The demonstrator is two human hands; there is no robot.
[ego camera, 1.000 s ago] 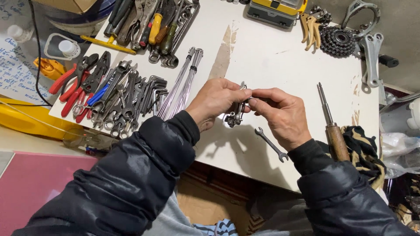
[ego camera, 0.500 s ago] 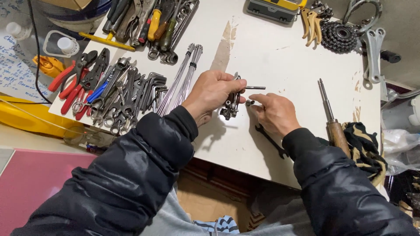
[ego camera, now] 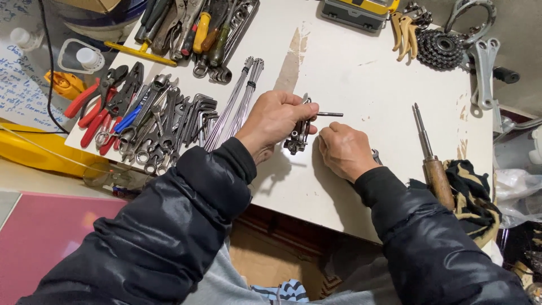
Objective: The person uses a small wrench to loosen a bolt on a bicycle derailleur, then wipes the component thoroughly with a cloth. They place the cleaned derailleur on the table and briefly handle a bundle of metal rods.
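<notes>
Fingers of the left hand (ego camera: 276, 120) pinched the brake caliper (ego camera: 297, 138) (bolt jutting right); beside it, the right hand (ego camera: 344, 151) closed over the spanner (ego camera: 376, 156), best gripped firmly.

Far left edge, beside your counter (ego camera: 350, 68): a white handwritten sheet (ego camera: 20, 85), blue ink, partly cut off. Top left corner: a tan cardboard box (ego camera: 93, 5), only its lower edge showing. No screens in your view.

Wrenches (ego camera: 161, 127) left of spokes (ego camera: 234, 104); screwdriver (ego camera: 432, 161) right.
</notes>
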